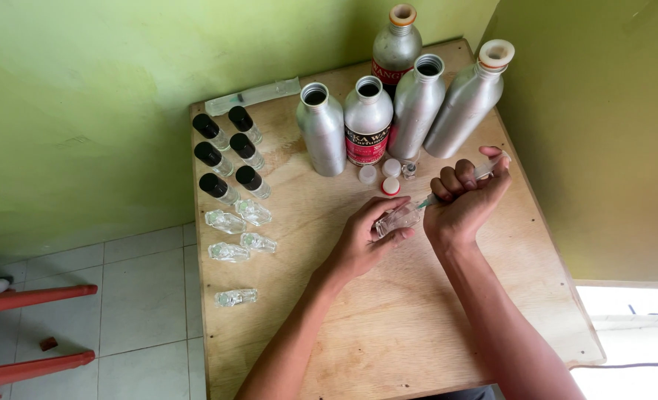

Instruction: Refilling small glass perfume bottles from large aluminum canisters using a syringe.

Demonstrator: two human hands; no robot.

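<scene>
The small clear glass vial [397,219] lies almost flat near the middle of the bare plywood tabletop [388,333], and the left hand [366,241] pins it there, fingers curled round its body. It looks light, hard and slick, and judged by its thin glass it would chip or roll if let go, so a grip round the body, clear of the mouth, seems the safe hold. Whether any liquid is in it cannot be told.

At two o'clock from the vial, the right hand [466,200] is wrapped in a fist round a slim clear plastic syringe [484,170], thumb on the plunger end and tip pointed down into the vial's mouth. The barrel looks stiff and light.

At twelve o'clock stand five tall brushed-aluminium bottles: two are open at the neck [321,133], [418,104], one with a red label [368,122] is open too, and two wear pale stoppers, [471,96] and the one at the back [396,44]. Their contents are hidden. Just before them lie loose small white and red caps [390,185].

At ten o'clock, six small clear bottles with black screw caps [229,155] stand in two rows. At nine o'clock, uncapped clear glass vials [236,230] lie on their sides, and one more [236,298] lies apart at eight o'clock. A second long clear syringe [255,95] rests along the far edge against the green wall [84,111]. Red chair legs [32,333] show on the tiled floor, far left.
</scene>
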